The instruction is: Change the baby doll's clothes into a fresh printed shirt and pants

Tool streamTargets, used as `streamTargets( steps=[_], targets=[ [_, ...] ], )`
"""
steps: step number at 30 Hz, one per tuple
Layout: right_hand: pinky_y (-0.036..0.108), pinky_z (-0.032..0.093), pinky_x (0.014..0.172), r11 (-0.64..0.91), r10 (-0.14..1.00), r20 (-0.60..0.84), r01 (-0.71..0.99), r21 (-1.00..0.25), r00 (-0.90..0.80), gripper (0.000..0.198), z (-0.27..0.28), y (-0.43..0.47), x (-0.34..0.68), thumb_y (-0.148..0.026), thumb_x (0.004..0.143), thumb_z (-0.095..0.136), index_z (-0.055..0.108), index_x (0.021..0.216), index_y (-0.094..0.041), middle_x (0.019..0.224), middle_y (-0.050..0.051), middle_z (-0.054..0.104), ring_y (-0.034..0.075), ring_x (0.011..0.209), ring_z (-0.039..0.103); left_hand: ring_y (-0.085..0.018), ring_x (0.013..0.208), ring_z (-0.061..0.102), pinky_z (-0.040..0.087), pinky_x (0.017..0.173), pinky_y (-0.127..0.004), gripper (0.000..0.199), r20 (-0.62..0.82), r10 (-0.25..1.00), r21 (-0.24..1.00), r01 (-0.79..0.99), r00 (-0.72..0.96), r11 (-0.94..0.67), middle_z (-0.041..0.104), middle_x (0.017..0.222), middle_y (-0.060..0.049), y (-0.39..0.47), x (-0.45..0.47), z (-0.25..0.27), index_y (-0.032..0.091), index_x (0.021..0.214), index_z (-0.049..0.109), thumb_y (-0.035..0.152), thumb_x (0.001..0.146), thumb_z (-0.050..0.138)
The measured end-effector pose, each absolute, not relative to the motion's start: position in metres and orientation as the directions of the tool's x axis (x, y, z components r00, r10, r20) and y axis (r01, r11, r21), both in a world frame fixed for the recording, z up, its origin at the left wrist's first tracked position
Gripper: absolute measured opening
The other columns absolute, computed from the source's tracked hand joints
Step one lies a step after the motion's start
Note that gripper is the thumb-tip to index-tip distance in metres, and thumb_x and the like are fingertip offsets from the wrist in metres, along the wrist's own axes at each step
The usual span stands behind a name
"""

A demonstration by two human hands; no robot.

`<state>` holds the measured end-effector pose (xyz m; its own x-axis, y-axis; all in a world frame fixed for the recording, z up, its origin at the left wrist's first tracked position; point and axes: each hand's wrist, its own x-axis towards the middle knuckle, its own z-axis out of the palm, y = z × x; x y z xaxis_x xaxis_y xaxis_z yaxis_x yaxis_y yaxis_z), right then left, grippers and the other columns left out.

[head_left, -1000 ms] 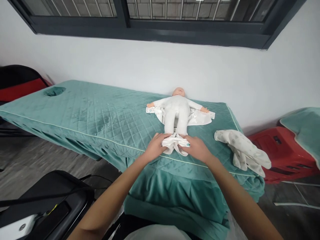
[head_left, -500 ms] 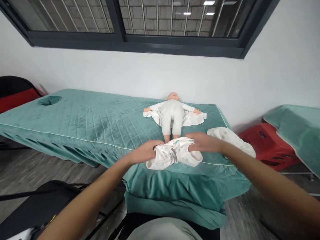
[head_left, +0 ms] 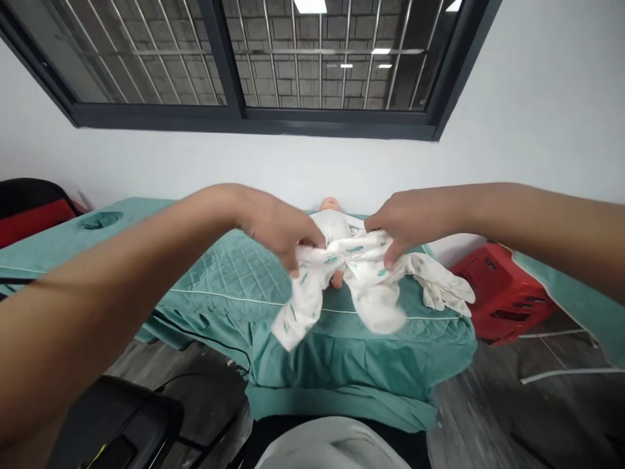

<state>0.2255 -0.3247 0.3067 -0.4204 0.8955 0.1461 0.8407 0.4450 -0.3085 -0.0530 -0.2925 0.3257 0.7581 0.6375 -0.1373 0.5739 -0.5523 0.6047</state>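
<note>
Dark-framed window (head_left: 226, 65), metal bars (head_left: 320, 81) behind its glass, set in white wall (head_left: 532, 111). Red plastic object (head_left: 502, 290) at right; black seat (head_left: 117, 413) lower left.

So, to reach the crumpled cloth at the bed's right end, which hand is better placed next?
Probably the right hand: it is nearer the crumpled cloth than the left hand, though both hold the printed pants.

Barred window (head_left: 239, 117), white wall (head_left: 537, 117), dark floor (head_left: 469, 417)

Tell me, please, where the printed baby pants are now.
In the head view's centre, the pants hang between the left hand and right hand, partly hiding the doll.
</note>
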Motion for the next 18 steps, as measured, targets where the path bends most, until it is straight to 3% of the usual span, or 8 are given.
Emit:
streamTargets(
  steps=[3, 9, 11, 14, 18],
  targets=[
    [0.029, 0.033, 0.061, 0.437, 0.889, 0.267, 0.865, -0.248, -0.373, 0.041, 0.311, -0.319, 0.23, -0.058, 0.069, 0.08, 0.061, 0.068, -0.022, 0.064, 0.0, 0.056, 0.018, 0.069, 0.058, -0.021, 0.072, 0.059, 0.04, 0.067, -0.026, 0.019, -0.099, 0.594, 0.528, 0.548, 0.798, -0.648, 0.057, 0.067, 0.0, -0.305, -0.037, 0.346, 0.02, 0.067, 0.063, 0.026, 0.062, 0.08],
    [0.027, 0.038, 0.064, 0.461, 0.88, 0.204, 0.874, -0.155, -0.428, 0.044, 0.335, -0.322, 0.225, -0.058, 0.069, 0.08, 0.062, 0.064, -0.019, 0.067, -0.003, 0.057, 0.014, 0.071, 0.059, -0.019, 0.07, 0.057, 0.038, 0.066, -0.027, 0.011, -0.022, 0.525, 0.415, 0.485, 0.851, -0.77, 0.054, 0.065, 0.0, -0.319, -0.028, 0.356, 0.018, 0.073, 0.064, 0.02, 0.064, 0.071],
    [0.027, 0.04, 0.066, 0.46, 0.875, 0.247, 0.873, -0.159, -0.416, 0.049, 0.341, -0.317, 0.233, -0.063, 0.072, 0.075, 0.063, 0.064, -0.017, 0.07, -0.004, 0.058, 0.013, 0.073, 0.061, -0.019, 0.072, 0.058, 0.039, 0.066, -0.027, 0.014, 0.028, 0.517, 0.457, 0.45, 0.855, -0.767, 0.054, 0.068, 0.0, -0.318, -0.029, 0.355, 0.018, 0.077, 0.065, 0.024, 0.066, 0.071],
    [0.028, 0.043, 0.072, 0.439, 0.847, 0.432, 0.867, -0.237, -0.31, 0.06, 0.344, -0.306, 0.252, -0.07, 0.086, 0.054, 0.065, 0.067, -0.014, 0.082, -0.005, 0.061, 0.012, 0.082, 0.065, -0.02, 0.078, 0.062, 0.042, 0.067, -0.029, 0.023, 0.069, 0.516, 0.561, 0.395, 0.854, -0.728, 0.058, 0.074, 0.0, -0.314, -0.026, 0.352, 0.017, 0.082, 0.065, 0.028, 0.065, 0.075],
    [0.029, 0.046, 0.073, 0.392, 0.802, 0.576, 0.868, -0.304, -0.161, 0.065, 0.34, -0.305, 0.262, -0.068, 0.087, 0.049, 0.068, 0.07, -0.009, 0.085, -0.004, 0.065, 0.011, 0.081, 0.066, -0.02, 0.081, 0.065, 0.047, 0.07, -0.032, 0.033, 0.096, 0.38, 0.809, 0.15, 0.92, -0.568, 0.063, 0.077, 0.0, -0.31, -0.014, 0.344, 0.019, 0.085, 0.063, 0.034, 0.062, 0.081]
  ],
)
